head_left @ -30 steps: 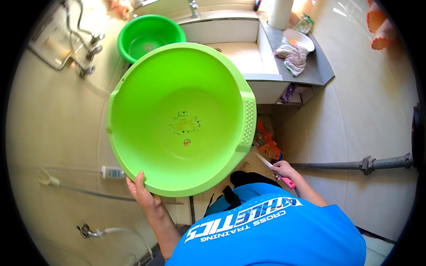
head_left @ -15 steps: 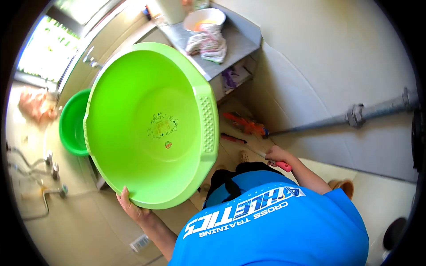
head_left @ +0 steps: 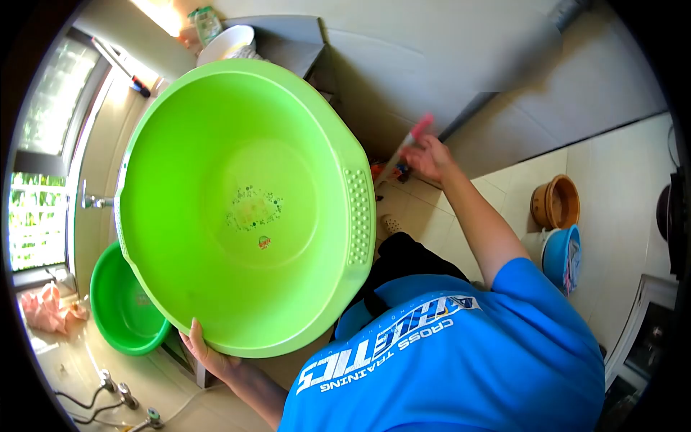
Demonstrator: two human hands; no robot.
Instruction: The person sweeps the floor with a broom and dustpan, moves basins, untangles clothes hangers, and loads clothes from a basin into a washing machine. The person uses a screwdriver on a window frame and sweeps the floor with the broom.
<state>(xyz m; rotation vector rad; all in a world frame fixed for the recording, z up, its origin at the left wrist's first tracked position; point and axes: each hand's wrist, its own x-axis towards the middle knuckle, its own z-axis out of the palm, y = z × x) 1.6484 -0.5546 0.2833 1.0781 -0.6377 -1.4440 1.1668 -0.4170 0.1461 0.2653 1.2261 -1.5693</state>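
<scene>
My left hand (head_left: 207, 348) grips the lower rim of a large light-green plastic basin (head_left: 165, 237), thumb inside and the other fingers hidden behind. The basin is tipped so its inside, with a printed pattern on the bottom, faces me. Off to the right, my right hand (head_left: 430, 158) is closed on the shaft of a stick with a pink handle end (head_left: 421, 127). The stick slants, pink end up, and is blurred by motion. Its lower end passes behind the basin, near a partly hidden orange-red thing (head_left: 379, 170) on the floor.
A darker green basin (head_left: 122, 309) stands at left, near taps (head_left: 127, 394) and a pink cloth (head_left: 50, 308). Behind the large basin is a grey counter (head_left: 288, 43) with a white bowl (head_left: 232, 40). A wooden bucket (head_left: 556, 201) and a blue bucket (head_left: 560, 259) stand at right. A pipe (head_left: 471, 115) crosses the wall.
My right hand has risen and moved forward with the stick, whose pink end now points up. My left hand still holds the basin. The view has turned, bringing the buckets at right into sight.
</scene>
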